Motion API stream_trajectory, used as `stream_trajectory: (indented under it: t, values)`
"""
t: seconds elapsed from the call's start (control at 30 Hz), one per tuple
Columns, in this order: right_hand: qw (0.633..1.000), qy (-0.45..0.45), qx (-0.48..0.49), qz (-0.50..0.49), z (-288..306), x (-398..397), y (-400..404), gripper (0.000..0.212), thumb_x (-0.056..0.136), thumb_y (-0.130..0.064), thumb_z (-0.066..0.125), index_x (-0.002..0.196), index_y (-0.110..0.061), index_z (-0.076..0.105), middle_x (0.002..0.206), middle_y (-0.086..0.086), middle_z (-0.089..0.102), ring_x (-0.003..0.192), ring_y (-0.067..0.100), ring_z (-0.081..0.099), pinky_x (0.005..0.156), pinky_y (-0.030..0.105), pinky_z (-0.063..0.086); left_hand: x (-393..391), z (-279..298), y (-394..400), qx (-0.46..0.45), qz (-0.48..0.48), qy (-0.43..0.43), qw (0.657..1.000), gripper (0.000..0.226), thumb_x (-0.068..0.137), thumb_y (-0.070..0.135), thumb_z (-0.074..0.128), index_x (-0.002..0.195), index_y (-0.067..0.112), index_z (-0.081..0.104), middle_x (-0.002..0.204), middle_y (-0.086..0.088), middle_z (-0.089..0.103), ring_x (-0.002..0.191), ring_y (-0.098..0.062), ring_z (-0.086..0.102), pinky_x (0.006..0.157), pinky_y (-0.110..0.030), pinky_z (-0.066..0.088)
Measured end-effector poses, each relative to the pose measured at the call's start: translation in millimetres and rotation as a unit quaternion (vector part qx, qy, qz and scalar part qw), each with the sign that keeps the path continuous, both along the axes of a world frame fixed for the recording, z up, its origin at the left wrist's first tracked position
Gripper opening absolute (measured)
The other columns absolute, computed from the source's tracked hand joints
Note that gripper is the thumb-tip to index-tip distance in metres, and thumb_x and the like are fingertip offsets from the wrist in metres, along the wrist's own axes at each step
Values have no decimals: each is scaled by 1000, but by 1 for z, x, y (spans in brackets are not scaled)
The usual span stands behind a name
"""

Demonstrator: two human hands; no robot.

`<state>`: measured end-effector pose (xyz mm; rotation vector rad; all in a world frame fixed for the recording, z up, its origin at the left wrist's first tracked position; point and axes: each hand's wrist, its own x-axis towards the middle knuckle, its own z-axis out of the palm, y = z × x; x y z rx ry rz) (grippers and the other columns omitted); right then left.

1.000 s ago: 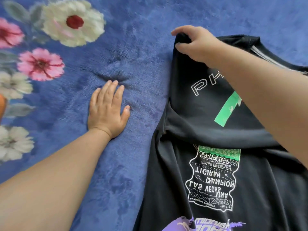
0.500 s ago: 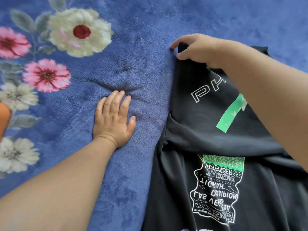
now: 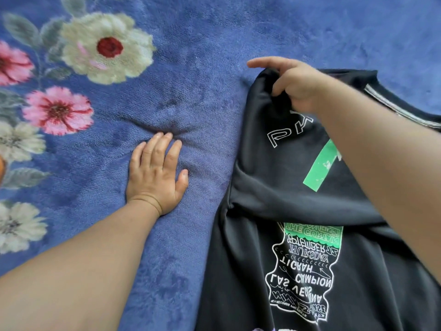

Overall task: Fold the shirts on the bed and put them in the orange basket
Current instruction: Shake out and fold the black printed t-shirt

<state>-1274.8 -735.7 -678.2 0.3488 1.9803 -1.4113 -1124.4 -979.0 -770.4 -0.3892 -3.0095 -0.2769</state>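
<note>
A black shirt [image 3: 274, 182] with white and green print lies on the right half of the bed, its upper part folded down over the lower part. My right hand [image 3: 296, 84] pinches the shirt's top left corner between thumb and fingers and lifts it slightly. My left hand [image 3: 155, 175] lies flat, palm down, on the blue blanket just left of the shirt, fingers straight and not touching the cloth. A sliver of something orange [image 3: 2, 168] shows at the left edge; whether it is the basket I cannot tell.
The bed is covered by a blue plush blanket [image 3: 195, 44] with large white and pink flowers [image 3: 105, 46] along the left side. Bare blanket stretches above the shirt and between my two arms.
My right hand has kept its pinch on the shirt's corner and drawn it slightly nearer to me. My left hand stays pressed on the blanket.
</note>
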Motion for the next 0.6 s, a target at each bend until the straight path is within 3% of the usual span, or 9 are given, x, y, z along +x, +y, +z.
stream_trajectory:
  t: [0.07, 0.13, 0.23, 0.3, 0.47, 0.6]
  values:
    - [997, 59, 29, -37, -9, 5, -1, 53, 76, 15, 38, 110, -21, 55, 52, -13, 53, 47, 2, 48, 52, 14, 43, -2, 0, 0, 1, -3, 1, 1000, 56, 79, 37, 34, 125, 6, 38, 132, -12, 32, 122, -27, 32, 112, -26, -5]
    - [971, 169, 167, 19, -14, 6, -7, 50, 78, 2, 51, 125, -16, 51, 74, -9, 58, 66, 3, 52, 72, 16, 42, -3, 0, 0, 1, -5, -1, 1000, 56, 79, 37, 34, 125, 6, 38, 132, -12, 31, 122, -27, 32, 112, -25, -6]
    - [869, 311, 350, 163, -19, 13, -13, 50, 88, -13, 51, 137, -16, 41, 111, 5, 58, 102, 21, 53, 93, 27, 35, -4, 0, 0, -4, -11, -1, 1000, 56, 79, 36, 34, 125, 5, 39, 132, -13, 31, 122, -27, 32, 112, -25, -6]
    - [836, 336, 397, 174, -21, 25, -9, 51, 91, -22, 49, 139, -13, 36, 123, 12, 52, 115, 31, 46, 95, 37, 36, -3, 0, -2, -10, -14, -6, 1000, 55, 79, 36, 34, 124, 4, 39, 131, -15, 35, 121, -27, 32, 112, -25, -6]
    - [807, 397, 433, 58, -28, 98, 49, 55, 85, -32, 44, 127, 2, 50, 118, 22, 56, 110, 40, 52, 91, 47, 39, -5, 3, -5, -1, -10, 1, 1000, 54, 80, 35, 34, 123, 3, 40, 127, -25, 49, 121, -29, 32, 111, -23, -5]
    - [804, 365, 461, 88, -26, 174, 112, 60, 81, -42, 44, 122, 2, 54, 119, 22, 57, 112, 38, 51, 95, 53, 36, -5, 0, -9, -4, 5, 4, 1000, 54, 80, 36, 33, 120, 2, 46, 124, -27, 52, 117, -33, 38, 104, -37, 16]
